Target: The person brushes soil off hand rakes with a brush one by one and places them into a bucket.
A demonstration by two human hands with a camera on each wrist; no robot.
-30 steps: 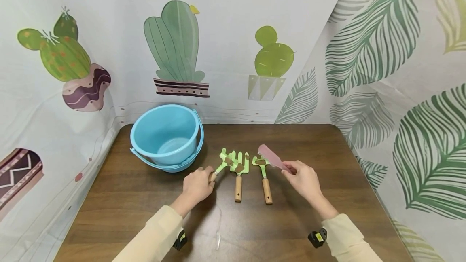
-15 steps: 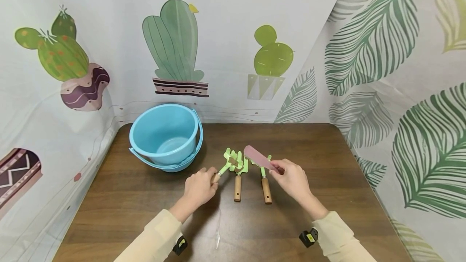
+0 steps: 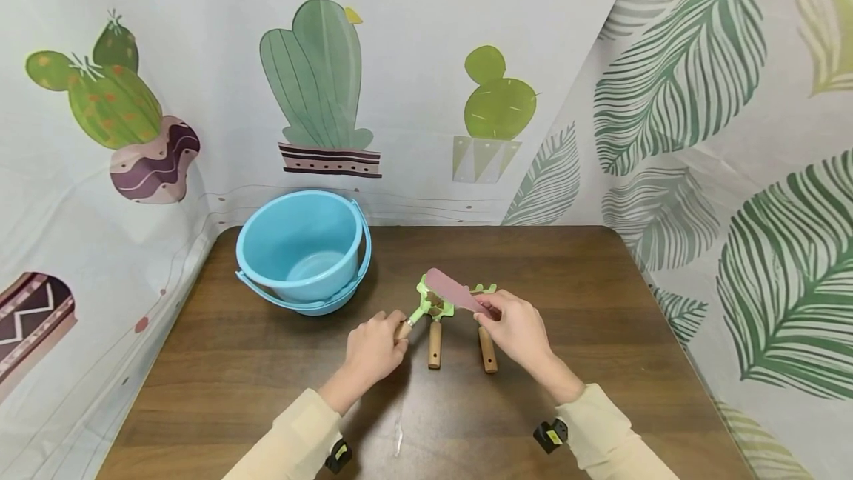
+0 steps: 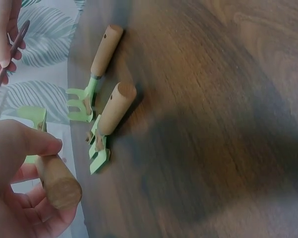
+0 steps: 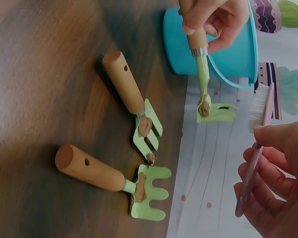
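Observation:
My left hand (image 3: pixel 375 347) grips the wooden handle of a small green garden rake (image 5: pixel 202 74), its tined head raised off the table and smeared brown. My right hand (image 3: pixel 518 332) pinches a pink brush (image 3: pixel 453 291) by its handle. In the head view the brush overlaps the rake's head. White bristles (image 5: pixel 259 104) face the rake in the right wrist view, with a gap between them there. On the table lie a green hand fork (image 5: pixel 124 87) and a second green rake (image 5: pixel 92 171), both wooden-handled and carrying brown dirt.
A light blue bucket (image 3: pixel 300 243) with its handle lowered stands at the table's back left. Behind the brown wooden table (image 3: pixel 566 258) hangs a printed cloth (image 3: pixel 413 58). A thin clear strip (image 3: pixel 398 437) shows on the table near the front.
My right hand has carried the brush leftward, from over the rake lying at the right to over the rake in my left hand. My left hand has shifted slightly right with its rake.

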